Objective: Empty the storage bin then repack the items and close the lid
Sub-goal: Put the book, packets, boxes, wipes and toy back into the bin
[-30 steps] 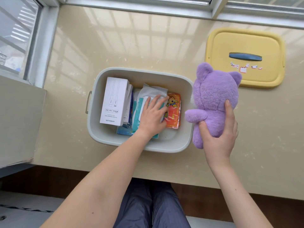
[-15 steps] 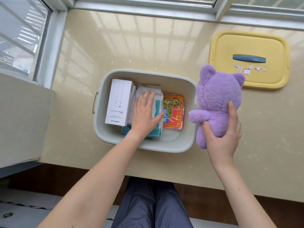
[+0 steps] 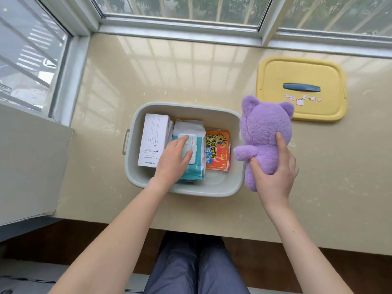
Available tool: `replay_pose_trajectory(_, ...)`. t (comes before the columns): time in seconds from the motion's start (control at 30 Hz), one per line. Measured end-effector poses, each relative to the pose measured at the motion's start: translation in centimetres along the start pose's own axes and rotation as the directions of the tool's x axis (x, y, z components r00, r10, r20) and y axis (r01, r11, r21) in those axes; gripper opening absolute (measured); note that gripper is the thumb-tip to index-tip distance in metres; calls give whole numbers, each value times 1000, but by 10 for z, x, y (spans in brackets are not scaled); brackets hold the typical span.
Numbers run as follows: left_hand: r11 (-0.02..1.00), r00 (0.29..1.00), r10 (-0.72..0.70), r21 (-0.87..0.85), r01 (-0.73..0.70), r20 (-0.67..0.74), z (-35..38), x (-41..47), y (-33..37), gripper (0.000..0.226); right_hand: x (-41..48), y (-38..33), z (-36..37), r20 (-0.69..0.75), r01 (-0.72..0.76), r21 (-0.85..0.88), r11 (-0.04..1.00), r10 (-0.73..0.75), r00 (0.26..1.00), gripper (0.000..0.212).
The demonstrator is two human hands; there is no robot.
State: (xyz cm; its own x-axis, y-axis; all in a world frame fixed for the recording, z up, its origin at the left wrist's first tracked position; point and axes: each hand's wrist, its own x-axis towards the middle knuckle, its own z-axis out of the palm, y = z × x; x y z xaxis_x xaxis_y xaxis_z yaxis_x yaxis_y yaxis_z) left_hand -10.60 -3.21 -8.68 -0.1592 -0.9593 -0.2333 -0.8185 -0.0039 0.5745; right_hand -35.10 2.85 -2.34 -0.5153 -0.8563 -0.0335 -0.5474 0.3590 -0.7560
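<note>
Bin: I see it open on the sill, holding three things side by side.
Box: white, at the bin's left.
Wipes pack: middle, touching the box.
Orange packet: right of the wipes.
Left hand: my fingers lie loosely spread on the wipes pack, gripping nothing.
Right hand: clasps the purple plush bear upright at the bin's right edge.
Lid: yellow, flat on the sill, behind the bear.
</note>
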Motion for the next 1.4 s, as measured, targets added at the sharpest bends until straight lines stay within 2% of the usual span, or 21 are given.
replay_pose_trajectory(0.23, 995, 969, 100, 4, -102, -226, -67, -28, -5, 37, -22, -33, -10, 56, 75, -3, 997, -74, 996, 77)
replay_pose_trajectory(0.33, 995, 944, 91, 59, -76, -318, -87, -33, -21, 40, -36, -47, -3, 45, 95, 6, 995, -95, 994, 77)
replay_pose_trajectory(0.5, 989, 964, -1, 142, 40, -264, -99, -30, -56, 58, -61, -63, 29, 39, 66, 17, 998, -66, 997, 76)
replay_pose_trajectory(0.63, 988, 984, 6, 155, 22, -181, -93, -22, -81, 65, -75, -71, 60, 41, 30, 9, 1000, -30, 999, 76)
replay_pose_trajectory(0.8, 996, 993, 26, 92, -15, -112, -79, -15, -94, 68, -78, -64, 94, 31, -62, -50, 997, 64, 997, 76)
replay_pose_trajectory(0.97, 993, 990, 70, 108, -57, -123, -70, -18, -99, 66, -66, -48, 113, 0, -231, -24, 973, 231, 973, 67)
replay_pose_trajectory(1.07, 990, 988, 88, 119, -72, -128, -69, -18, -102, 64, -58, -44, 119, -4, -237, 7, 971, 237, 971, 66)
replay_pose_trajectory(1.17, 988, 986, 103, 128, -86, -134, -67, -17, -104, 62, -55, -36, 120, 62, -233, 15, 972, 232, 971, 67)
replay_pose_trajectory(1.23, 989, 985, 105, 118, -89, -139, -66, -17, -104, 61, -53, -31, 118, 109, -221, -66, 973, 227, 968, 70)
replay_pose_trajectory(1.33, 991, 982, 106, 102, -91, -156, -66, -17, -103, 60, -50, -35, 118, 88, -89, -395, 914, 134, 987, 78)
replay_pose_trajectory(1.4, 993, 981, 99, 83, -86, -168, -66, -17, -103, 60, -49, -46, 119, 80, 2, -451, 892, 38, 996, 81)
